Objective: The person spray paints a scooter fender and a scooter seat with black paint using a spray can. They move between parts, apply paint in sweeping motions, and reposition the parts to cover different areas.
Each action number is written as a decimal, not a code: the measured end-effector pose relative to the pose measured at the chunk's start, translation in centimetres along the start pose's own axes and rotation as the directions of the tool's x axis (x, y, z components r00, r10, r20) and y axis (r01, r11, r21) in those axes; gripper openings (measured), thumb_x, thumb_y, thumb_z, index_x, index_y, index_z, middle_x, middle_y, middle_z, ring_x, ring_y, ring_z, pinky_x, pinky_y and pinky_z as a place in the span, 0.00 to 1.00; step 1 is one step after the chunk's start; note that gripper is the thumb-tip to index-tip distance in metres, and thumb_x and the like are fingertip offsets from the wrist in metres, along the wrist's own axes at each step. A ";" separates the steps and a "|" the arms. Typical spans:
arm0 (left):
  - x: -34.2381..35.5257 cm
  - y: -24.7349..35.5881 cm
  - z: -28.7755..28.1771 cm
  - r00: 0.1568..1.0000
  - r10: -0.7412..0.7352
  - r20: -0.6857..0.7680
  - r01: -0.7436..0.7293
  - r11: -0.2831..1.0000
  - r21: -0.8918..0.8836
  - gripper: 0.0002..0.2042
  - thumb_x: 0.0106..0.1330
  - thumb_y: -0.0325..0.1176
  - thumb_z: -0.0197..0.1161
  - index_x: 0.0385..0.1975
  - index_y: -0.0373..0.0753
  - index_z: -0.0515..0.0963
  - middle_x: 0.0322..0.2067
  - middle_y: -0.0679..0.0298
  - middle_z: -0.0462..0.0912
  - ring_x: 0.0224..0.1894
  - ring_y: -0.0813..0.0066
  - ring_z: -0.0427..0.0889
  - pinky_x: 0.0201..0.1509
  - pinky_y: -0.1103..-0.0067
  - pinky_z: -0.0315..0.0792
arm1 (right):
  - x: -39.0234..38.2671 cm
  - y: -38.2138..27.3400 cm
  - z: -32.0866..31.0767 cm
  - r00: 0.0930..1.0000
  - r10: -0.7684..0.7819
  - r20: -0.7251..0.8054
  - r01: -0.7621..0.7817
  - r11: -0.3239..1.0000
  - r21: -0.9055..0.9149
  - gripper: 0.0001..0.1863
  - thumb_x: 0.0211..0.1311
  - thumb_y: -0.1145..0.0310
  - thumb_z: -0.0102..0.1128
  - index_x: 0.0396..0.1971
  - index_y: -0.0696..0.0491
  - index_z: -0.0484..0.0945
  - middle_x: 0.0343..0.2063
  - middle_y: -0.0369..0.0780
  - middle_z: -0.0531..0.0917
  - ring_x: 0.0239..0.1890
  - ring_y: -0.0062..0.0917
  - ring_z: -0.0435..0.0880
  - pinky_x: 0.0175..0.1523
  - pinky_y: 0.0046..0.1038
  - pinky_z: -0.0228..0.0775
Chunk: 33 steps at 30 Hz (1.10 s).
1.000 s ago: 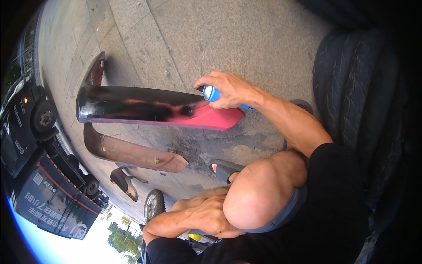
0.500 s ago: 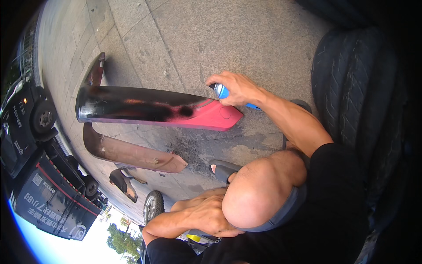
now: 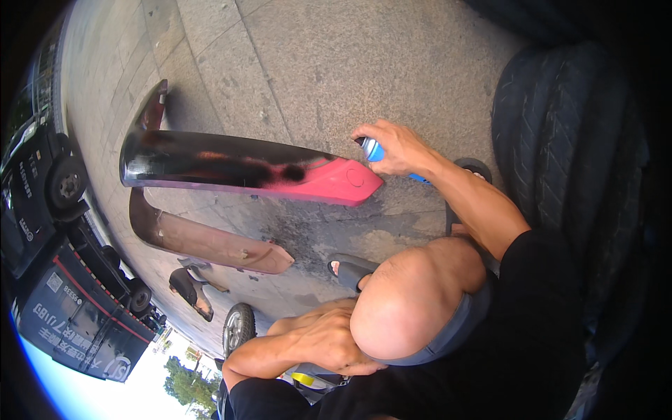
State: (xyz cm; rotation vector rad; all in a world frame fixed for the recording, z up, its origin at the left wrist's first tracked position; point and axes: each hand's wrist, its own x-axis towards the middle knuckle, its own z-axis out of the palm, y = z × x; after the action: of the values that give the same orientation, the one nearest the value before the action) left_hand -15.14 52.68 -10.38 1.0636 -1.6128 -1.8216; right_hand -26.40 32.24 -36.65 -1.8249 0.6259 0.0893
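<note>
My right hand (image 3: 397, 148) is wrapped round a blue spray can (image 3: 372, 148), its nozzle end pointing toward the upper left. The can is apart from the pointed pink end of a long curved panel (image 3: 231, 168). Most of that panel is black, with a pink patch amid the black and pink along its lower edge. Against my bent knee (image 3: 399, 318) rests my left hand (image 3: 339, 346); its fingers are largely hidden. A second curved panel (image 3: 217, 241), faded pinkish brown, lies beside the first on the ground.
Stacked black tyres (image 3: 553, 133) stand close by on the right. A small dark broken piece (image 3: 190, 290) lies beyond the faded panel, near a wheel (image 3: 239, 329). Farther off at the left is a dark truck (image 3: 77, 294). Paved ground (image 3: 329, 63) shows dark speckled stains.
My right hand has moved rightward with the spray can, away from the panel's pink end. My left hand stays against the knee. The whole view has shifted slightly.
</note>
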 end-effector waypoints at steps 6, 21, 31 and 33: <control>0.0 0.0 0.5 0.999 0.028 0.021 -0.029 0.999 0.018 0.21 0.56 0.38 0.79 0.48 0.39 0.85 0.47 0.54 0.88 0.54 0.50 0.85 0.59 0.56 0.78 | -1.6 -0.6 -0.5 0.995 -0.061 -0.081 0.066 0.996 0.054 0.35 0.42 0.68 0.71 0.58 0.43 0.78 0.45 0.45 0.83 0.50 0.44 0.83 0.53 0.41 0.77; 0.9 1.9 1.6 0.990 0.064 -0.128 -0.050 0.992 0.113 0.12 0.61 0.39 0.75 0.29 0.36 0.83 0.29 0.56 0.85 0.35 0.50 0.85 0.42 0.60 0.79 | -2.0 -5.1 -0.8 0.937 -0.320 -0.140 0.326 0.945 0.023 0.31 0.45 0.66 0.71 0.55 0.37 0.79 0.39 0.42 0.79 0.43 0.43 0.84 0.45 0.43 0.78; 1.1 1.9 2.7 0.972 0.133 -0.193 -0.113 0.987 0.111 0.18 0.61 0.39 0.72 0.14 0.35 0.77 0.19 0.54 0.77 0.27 0.50 0.80 0.34 0.62 0.75 | -1.7 -5.9 -0.2 0.884 -0.422 -0.202 0.436 0.899 0.027 0.30 0.44 0.69 0.73 0.54 0.39 0.80 0.40 0.41 0.80 0.41 0.42 0.84 0.43 0.41 0.80; 1.1 2.0 2.8 0.972 0.147 -0.185 -0.123 0.984 0.131 0.18 0.60 0.39 0.72 0.14 0.35 0.77 0.19 0.54 0.77 0.27 0.50 0.80 0.34 0.62 0.75 | -1.7 -5.8 -0.2 0.862 -0.454 -0.224 0.471 0.882 0.024 0.30 0.44 0.70 0.73 0.53 0.39 0.80 0.40 0.41 0.80 0.41 0.42 0.84 0.44 0.41 0.80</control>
State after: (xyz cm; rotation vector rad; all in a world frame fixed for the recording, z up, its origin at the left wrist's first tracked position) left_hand -18.26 53.15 -8.71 1.1165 -1.6487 -1.5008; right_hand -25.22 33.92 -30.93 -1.8747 0.3124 -0.4544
